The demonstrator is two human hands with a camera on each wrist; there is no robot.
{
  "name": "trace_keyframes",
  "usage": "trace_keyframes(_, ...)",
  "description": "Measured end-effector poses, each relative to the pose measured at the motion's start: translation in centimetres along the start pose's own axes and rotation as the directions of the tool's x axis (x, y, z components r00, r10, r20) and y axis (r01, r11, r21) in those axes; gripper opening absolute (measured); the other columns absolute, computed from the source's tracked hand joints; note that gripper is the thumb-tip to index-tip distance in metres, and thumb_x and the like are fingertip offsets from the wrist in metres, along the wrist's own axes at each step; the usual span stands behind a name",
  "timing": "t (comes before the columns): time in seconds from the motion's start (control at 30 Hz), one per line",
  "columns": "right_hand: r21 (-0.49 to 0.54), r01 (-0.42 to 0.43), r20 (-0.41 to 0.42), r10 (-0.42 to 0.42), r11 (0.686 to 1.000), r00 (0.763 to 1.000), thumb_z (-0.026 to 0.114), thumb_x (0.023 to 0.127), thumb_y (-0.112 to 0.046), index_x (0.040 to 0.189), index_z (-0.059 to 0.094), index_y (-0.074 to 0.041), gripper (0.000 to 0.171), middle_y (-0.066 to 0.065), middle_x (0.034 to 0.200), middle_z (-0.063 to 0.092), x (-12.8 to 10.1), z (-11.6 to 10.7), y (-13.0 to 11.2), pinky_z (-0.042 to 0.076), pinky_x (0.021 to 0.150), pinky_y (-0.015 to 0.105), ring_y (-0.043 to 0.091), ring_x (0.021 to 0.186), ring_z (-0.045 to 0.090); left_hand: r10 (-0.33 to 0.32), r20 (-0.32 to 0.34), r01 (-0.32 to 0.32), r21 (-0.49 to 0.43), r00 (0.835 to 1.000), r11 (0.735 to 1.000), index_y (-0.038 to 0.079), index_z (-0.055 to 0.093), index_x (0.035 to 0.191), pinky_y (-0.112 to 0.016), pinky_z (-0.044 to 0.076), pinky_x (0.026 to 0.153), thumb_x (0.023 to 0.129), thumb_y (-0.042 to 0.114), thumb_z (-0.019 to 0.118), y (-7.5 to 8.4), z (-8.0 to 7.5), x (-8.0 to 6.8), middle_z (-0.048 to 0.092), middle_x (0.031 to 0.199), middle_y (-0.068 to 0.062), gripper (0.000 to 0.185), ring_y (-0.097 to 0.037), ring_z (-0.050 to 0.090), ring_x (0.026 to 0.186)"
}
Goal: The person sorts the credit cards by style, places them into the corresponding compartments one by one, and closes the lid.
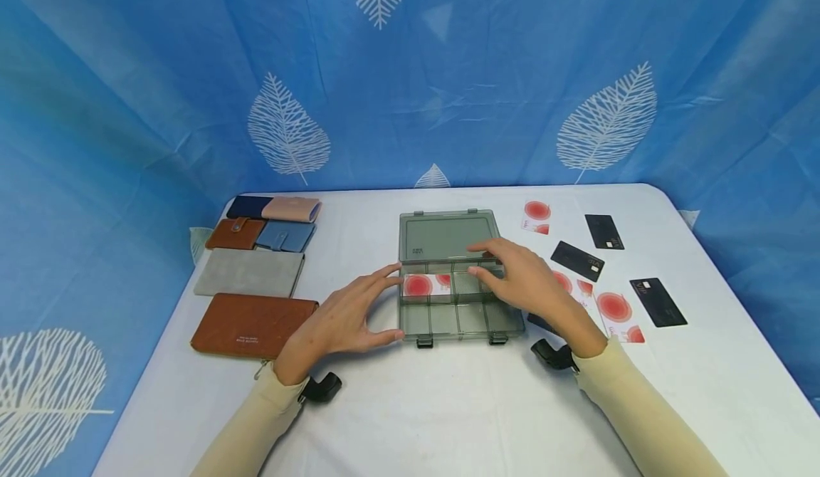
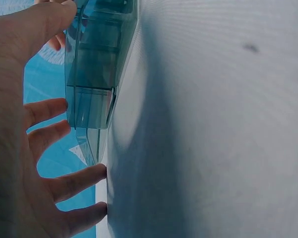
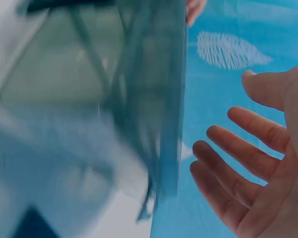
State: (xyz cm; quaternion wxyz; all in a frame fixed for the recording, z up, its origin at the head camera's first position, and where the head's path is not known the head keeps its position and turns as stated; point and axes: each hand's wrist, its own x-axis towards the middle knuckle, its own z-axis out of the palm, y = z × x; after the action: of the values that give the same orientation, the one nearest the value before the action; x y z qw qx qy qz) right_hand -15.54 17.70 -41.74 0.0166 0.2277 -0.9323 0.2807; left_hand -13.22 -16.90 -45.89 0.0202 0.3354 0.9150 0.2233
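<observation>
A greenish see-through plastic box (image 1: 472,319) with divided compartments lies on the table, its lid (image 1: 448,235) folded back flat behind it. One white card with red circles (image 1: 427,285) lies across the left compartments. My left hand (image 1: 349,313) is at the box's left side, thumb by the front left corner and fingertips along the edge, as the left wrist view also shows. Over the right half of the box hovers my right hand (image 1: 528,281), its fingers spread and bent a little. In the right wrist view nothing is between those fingers.
Right of the box lie several black cards (image 1: 658,302) and red-and-white cards (image 1: 616,308), some partly under the right forearm. Along the left edge are a brown wallet (image 1: 250,324), a grey wallet (image 1: 250,272) and several smaller ones (image 1: 286,236). Blue curtain (image 1: 448,121) hangs behind the table.
</observation>
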Motion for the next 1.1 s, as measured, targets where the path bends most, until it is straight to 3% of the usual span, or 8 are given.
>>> trace_keyframes(0.3, -0.017, -0.087, -0.030, 0.087, 0.996, 0.996, 0.075, 0.104, -0.023, 0.146, 0.065, -0.007, 0.047, 0.016, 0.140, 0.069, -1.4, -3.0, 3.7, 0.055, 0.098, 0.061, 0.040, 0.124, 0.066, 0.018, -0.013, -0.018, 0.000, 1.000, 1.000, 0.016, 0.051, 0.160, -0.061, 0.052, 0.108, 0.089, 0.063, 0.078, 0.2, 0.4, 0.3, 0.034, 0.175, -0.003, 0.090, -0.033, 0.049, 0.150)
trace_keyframes(0.6, -0.039, -0.175, -0.030, 0.174, 0.984, 0.984, 0.074, 0.104, -0.021, 0.144, 0.064, -0.001, 0.046, 0.022, 0.140, 0.067, -2.5, -4.0, 7.0, 0.051, 0.102, 0.065, 0.043, 0.125, 0.065, 0.002, -0.023, -0.002, 0.001, 1.000, 1.000, 0.015, 0.050, 0.161, -0.062, 0.052, 0.107, 0.088, 0.062, 0.079, 0.4, 0.3, -0.1, 0.035, 0.175, -0.002, 0.091, -0.033, 0.049, 0.150)
trace_keyframes(0.83, -0.027, -0.271, -0.007, 0.271, 0.962, 0.963, 0.074, 0.102, -0.019, 0.149, 0.058, 0.002, 0.054, 0.028, 0.145, 0.061, -3.0, -4.3, 8.5, 0.044, 0.111, 0.069, 0.047, 0.132, 0.058, 0.004, -0.016, -0.005, -0.012, 1.000, 1.000, 0.015, 0.049, 0.161, -0.062, 0.051, 0.109, 0.089, 0.062, 0.078, 0.3, 0.3, -0.3, 0.034, 0.175, -0.002, 0.091, -0.033, 0.048, 0.151)
trace_keyframes(1.1, -0.027, -0.309, 0.006, 0.309, 0.951, 0.951, 0.076, 0.102, -0.020, 0.154, 0.053, 0.001, 0.061, 0.032, 0.146, 0.059, -3.3, -5.5, 9.9, 0.040, 0.111, 0.073, 0.053, 0.132, 0.056, 0.008, -0.020, -0.008, -0.002, 1.000, 1.000, 0.014, 0.049, 0.161, -0.062, 0.053, 0.106, 0.090, 0.062, 0.077, 0.2, 0.3, -0.2, 0.034, 0.175, -0.002, 0.091, -0.034, 0.049, 0.150)
